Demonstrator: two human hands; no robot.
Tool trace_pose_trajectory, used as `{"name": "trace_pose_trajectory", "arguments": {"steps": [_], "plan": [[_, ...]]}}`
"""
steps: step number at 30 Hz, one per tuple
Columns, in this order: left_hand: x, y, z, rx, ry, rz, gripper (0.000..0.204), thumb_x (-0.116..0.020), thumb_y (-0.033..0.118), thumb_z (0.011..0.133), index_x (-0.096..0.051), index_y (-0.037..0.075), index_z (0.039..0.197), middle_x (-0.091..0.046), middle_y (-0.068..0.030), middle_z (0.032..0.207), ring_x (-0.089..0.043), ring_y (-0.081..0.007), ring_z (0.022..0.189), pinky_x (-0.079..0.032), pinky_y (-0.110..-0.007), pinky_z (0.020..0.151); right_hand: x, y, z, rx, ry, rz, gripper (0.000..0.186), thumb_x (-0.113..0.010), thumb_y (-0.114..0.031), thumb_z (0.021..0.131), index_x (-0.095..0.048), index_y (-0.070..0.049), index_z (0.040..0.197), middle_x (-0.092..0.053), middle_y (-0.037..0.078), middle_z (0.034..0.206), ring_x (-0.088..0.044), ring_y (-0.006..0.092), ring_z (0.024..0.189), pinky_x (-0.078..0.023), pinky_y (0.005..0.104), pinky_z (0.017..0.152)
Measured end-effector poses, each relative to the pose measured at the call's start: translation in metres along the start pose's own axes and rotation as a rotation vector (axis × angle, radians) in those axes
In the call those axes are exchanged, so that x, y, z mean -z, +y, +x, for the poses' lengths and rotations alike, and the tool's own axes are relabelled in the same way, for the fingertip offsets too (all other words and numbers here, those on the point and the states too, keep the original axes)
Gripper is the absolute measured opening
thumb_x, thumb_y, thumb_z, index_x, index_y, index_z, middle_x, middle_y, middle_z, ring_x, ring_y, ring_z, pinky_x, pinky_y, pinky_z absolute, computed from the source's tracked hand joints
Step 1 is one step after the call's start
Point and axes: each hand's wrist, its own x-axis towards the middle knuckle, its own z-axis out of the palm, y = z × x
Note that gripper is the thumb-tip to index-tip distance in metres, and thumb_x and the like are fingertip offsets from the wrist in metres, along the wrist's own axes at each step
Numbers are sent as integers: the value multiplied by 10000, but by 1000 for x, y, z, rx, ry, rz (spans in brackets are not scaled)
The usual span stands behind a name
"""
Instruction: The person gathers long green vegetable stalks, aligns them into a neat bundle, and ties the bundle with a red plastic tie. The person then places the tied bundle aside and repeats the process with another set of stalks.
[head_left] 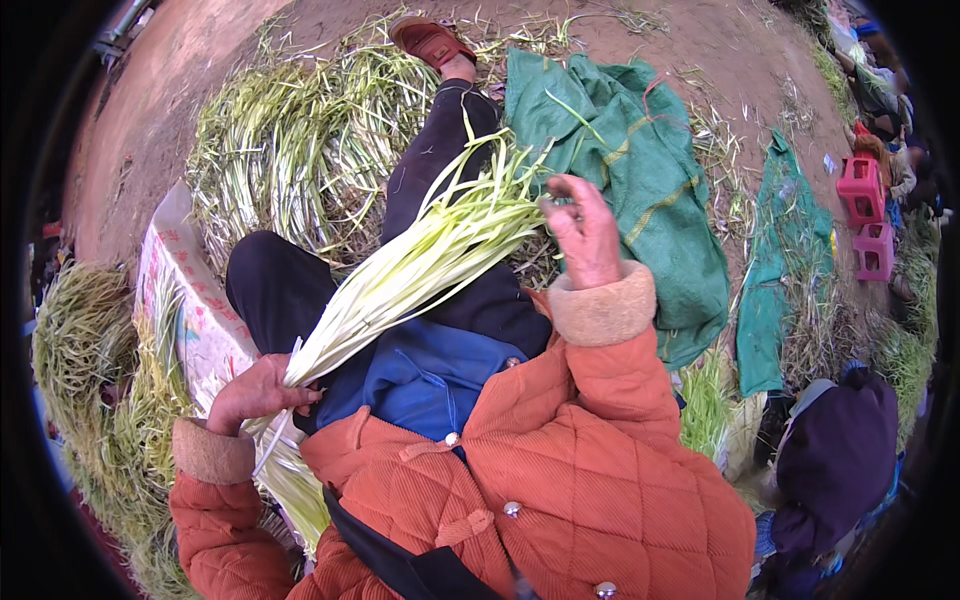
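A long bunch of pale yellow-green leafy stalks with white ends (420, 270) lies diagonally across my lap. My left hand (262, 390) is closed round its white lower end at the left. My right hand (580, 225) is raised beside the leafy tips, fingers loosely curled and apart, with nothing clearly held in them. Under my left hand, more pale stalks (285, 485) lie beside me, partly hidden by my sleeve.
Heaped stalks (290, 140) and a green sack (660, 260) surround my outstretched leg (420, 150). A pale printed sack (185, 270) is left; another heap (75, 380) is beyond it. Pink stools (860, 190), a person in dark clothing (835, 460) and other people are right.
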Motion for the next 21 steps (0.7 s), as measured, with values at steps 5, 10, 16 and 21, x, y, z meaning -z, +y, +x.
{"name": "trace_pose_trajectory", "arguments": {"steps": [5, 10, 16, 21], "plan": [[-11, -5, -2, -26, 84, 56, 184, -683, 52, 833, -581, -33, 962, -641, -63, 754, -621, -109, 635, -531, -250, 574, -76, -47, 5, 321, -272, -521, 184, -676, -150, 766, -623, -90, 932, -555, 77, 863, -582, 294, 850, -462, 413, 696], [-15, -16, 1, -106, -99, -220, 177, -690, 105, 838, -592, 7, 948, -578, -10, 713, -546, -71, 586, -458, -210, 509, -79, -7, 11, 461, -226, -382, 101, -665, -40, 738, -595, -69, 804, -529, 86, 763, -578, 310, 704, -448, 382, 599], [-23, -24, 2, -143, -153, -409, 208, -715, 118, 811, -592, 2, 932, -572, -7, 730, -543, -61, 598, -449, -195, 512, 1, 1, 36, -17, 349, -557, 43, -632, -48, 800, -617, -14, 823, -619, 100, 780, -583, 220, 708, -456, 334, 639], [-34, -8, 2, -139, -190, -344, 194, -703, 136, 824, -604, -1, 921, -580, -6, 720, -542, -55, 598, -456, -183, 525, -22, -68, -42, 225, -247, -275, 110, -655, -78, 807, -601, -5, 868, -546, 66, 775, -511, 146, 643, -421, 270, 582]]}}
